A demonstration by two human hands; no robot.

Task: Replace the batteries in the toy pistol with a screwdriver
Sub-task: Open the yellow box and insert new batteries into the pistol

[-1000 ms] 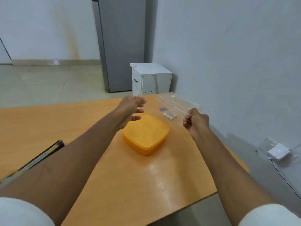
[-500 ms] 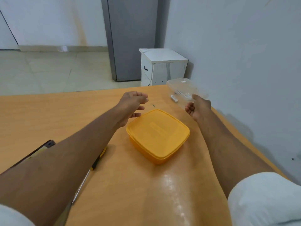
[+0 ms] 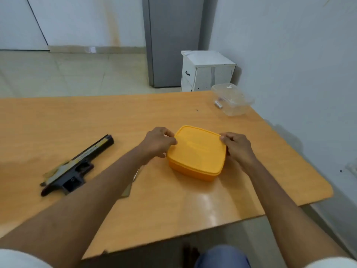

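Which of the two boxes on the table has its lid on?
The orange box, gripped by both hands; the clear box at the far corner looks open.

Home room: fridge (image 3: 173, 41), tiled floor (image 3: 77, 74).

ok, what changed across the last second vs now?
Both hands came onto the orange lidded box: the left hand now grips its left edge, and the right hand let go of the clear container and grips the right edge. The clear container now sits at the table's far corner. The lid is still on.
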